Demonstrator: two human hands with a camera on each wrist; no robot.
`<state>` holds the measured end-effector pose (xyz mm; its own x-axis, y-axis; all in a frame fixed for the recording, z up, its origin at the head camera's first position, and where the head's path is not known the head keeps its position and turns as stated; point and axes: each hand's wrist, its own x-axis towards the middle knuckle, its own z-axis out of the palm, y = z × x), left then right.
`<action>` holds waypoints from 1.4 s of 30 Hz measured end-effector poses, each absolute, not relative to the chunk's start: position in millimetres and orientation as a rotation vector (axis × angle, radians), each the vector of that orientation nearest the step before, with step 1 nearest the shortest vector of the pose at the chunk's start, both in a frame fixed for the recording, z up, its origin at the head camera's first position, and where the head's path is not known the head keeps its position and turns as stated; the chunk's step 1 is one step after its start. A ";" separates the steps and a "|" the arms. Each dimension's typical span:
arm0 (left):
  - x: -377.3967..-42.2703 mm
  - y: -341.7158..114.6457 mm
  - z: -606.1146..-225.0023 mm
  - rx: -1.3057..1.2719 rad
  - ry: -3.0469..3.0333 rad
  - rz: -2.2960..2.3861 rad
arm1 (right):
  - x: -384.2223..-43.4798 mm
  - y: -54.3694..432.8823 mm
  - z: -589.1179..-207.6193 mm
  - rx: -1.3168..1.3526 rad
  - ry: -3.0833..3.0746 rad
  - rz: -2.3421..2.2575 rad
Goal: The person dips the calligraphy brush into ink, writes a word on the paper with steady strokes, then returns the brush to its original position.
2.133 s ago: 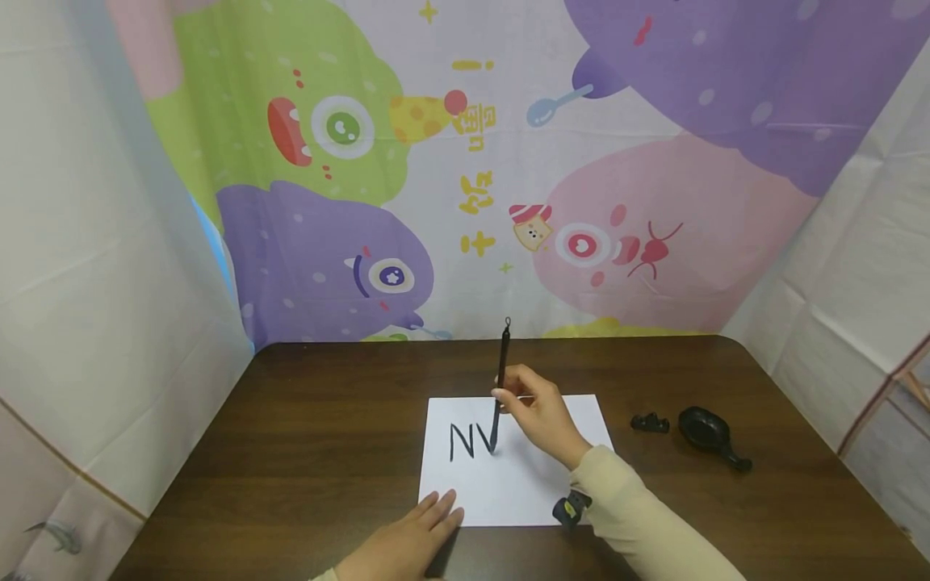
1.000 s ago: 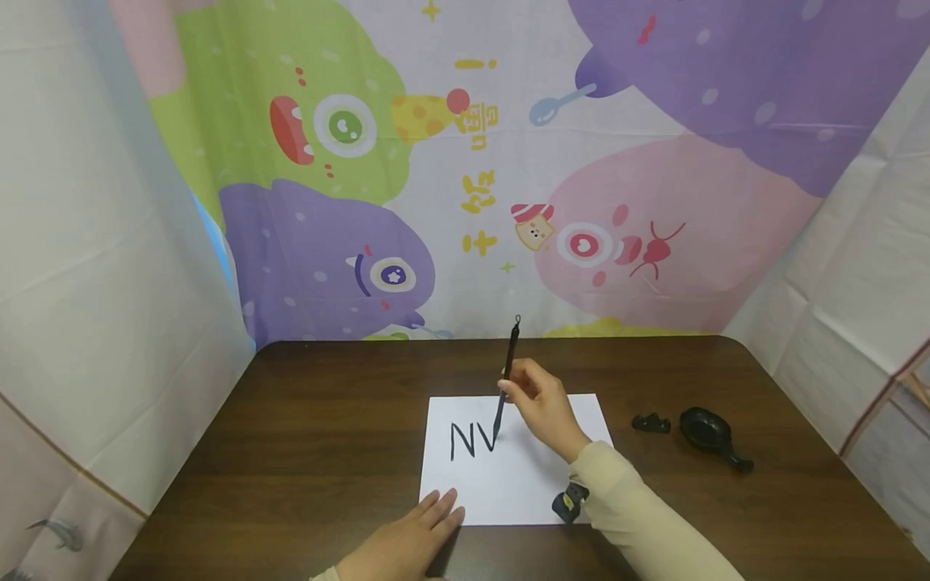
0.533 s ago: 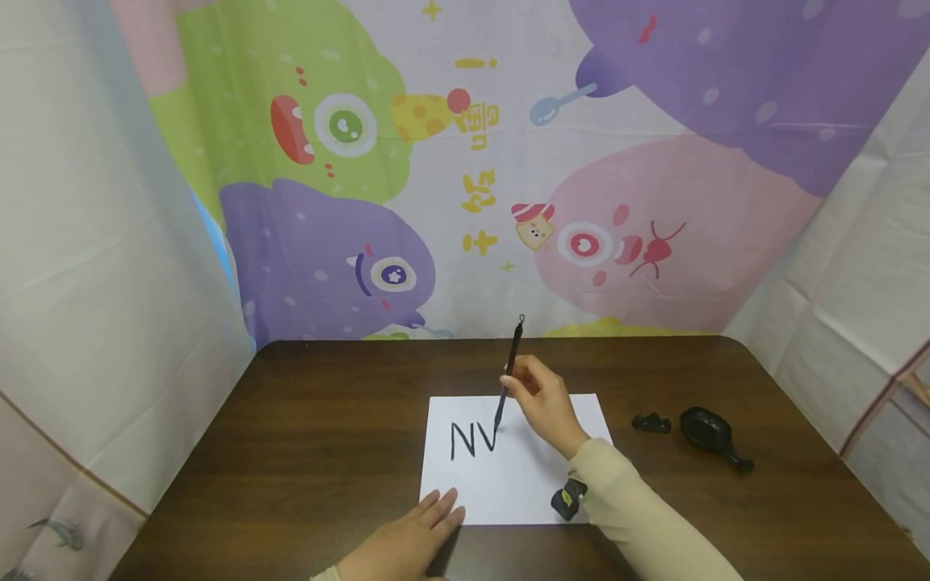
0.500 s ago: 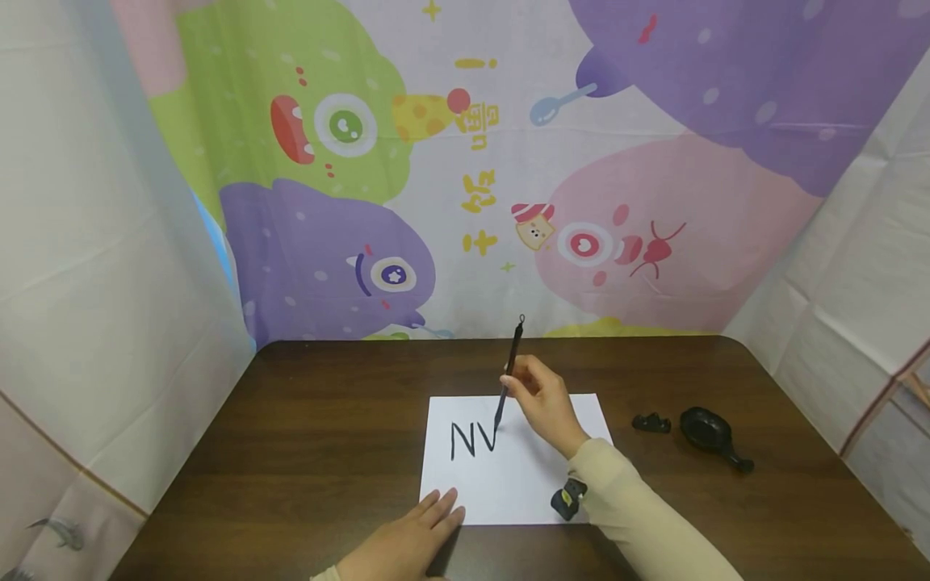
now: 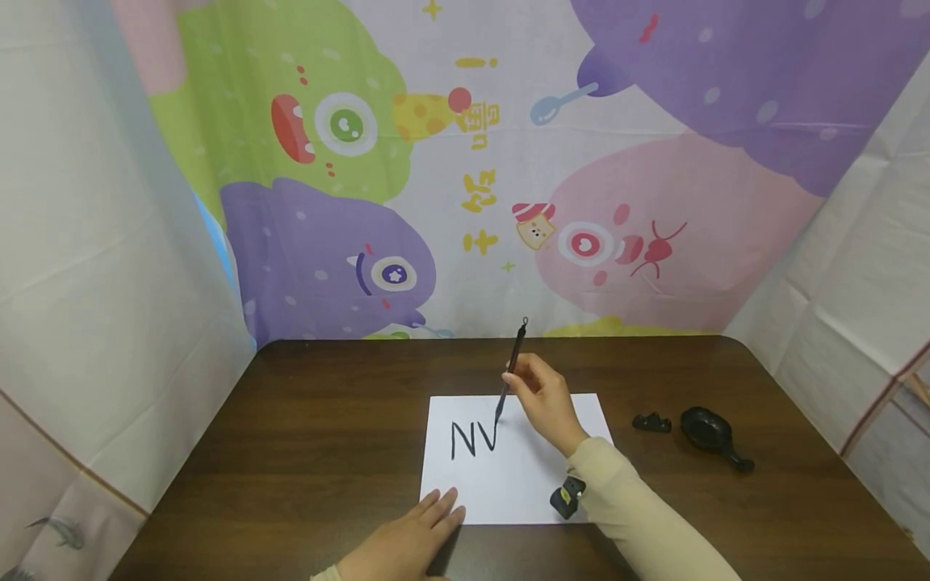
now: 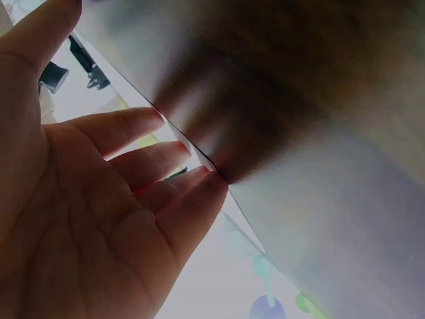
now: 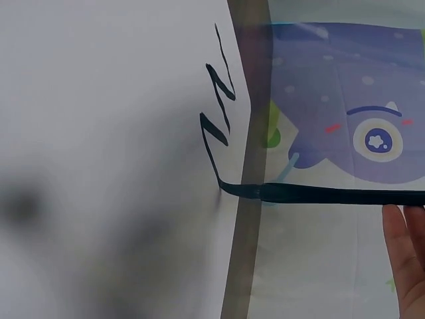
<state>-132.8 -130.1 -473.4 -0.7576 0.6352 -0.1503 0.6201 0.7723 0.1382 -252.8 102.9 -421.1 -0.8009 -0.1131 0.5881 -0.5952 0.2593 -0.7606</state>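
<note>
A white sheet of paper (image 5: pixel 523 492) lies on the dark wooden table and bears black strokes (image 5: pixel 465 441) that look like an N followed by a V. My right hand (image 5: pixel 543 395) pinches a slim black writing brush (image 5: pixel 514 355) between thumb and fingers, tilted slightly to the right. In the right wrist view the bent tip of the brush (image 7: pixel 299 193) touches the paper at the upper end of the last stroke. Straight fingers of my left hand (image 5: pixel 407 537) rest on the paper's lower left corner; the left wrist view shows this palm (image 6: pixel 99 212) with nothing held.
On the right of the table (image 5: pixel 312 452) are a small black brush rest (image 5: pixel 651 423) and a black ink dish with a handle (image 5: pixel 705 429). A black device (image 5: pixel 567 498) is strapped at the right wrist. Behind the table hangs a cartoon curtain (image 5: pixel 472 298).
My right hand has moved the brush up and slightly right, lengthening the second upward stroke of the V shape. My left hand has stayed in place.
</note>
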 end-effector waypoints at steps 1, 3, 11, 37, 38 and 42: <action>-133.0 -129.8 -473.5 0.993 2.778 0.115 | -253.0 103.0 -421.2 0.640 -2.121 1.562; -132.8 -129.7 -473.3 0.992 2.777 0.115 | -253.3 103.2 -421.4 0.639 -2.123 1.562; -132.7 -129.8 -473.4 0.986 2.776 0.128 | -252.7 103.9 -420.4 0.654 -2.120 1.550; -133.1 -128.6 -470.9 0.950 2.742 0.156 | -260.3 113.4 -440.7 0.592 -2.185 1.332; -133.0 -128.5 -470.7 0.950 2.742 0.154 | -261.7 114.1 -442.9 0.595 -2.184 1.327; -133.0 -128.4 -470.0 0.954 2.746 0.147 | -264.4 116.9 -447.2 0.601 -2.188 1.336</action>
<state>-133.0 -128.4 -470.0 -0.7616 0.6216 -0.1830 0.5985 0.7831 0.1691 -264.4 116.9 -447.2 -0.7759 -0.1083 0.6215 -0.6023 0.4205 -0.6786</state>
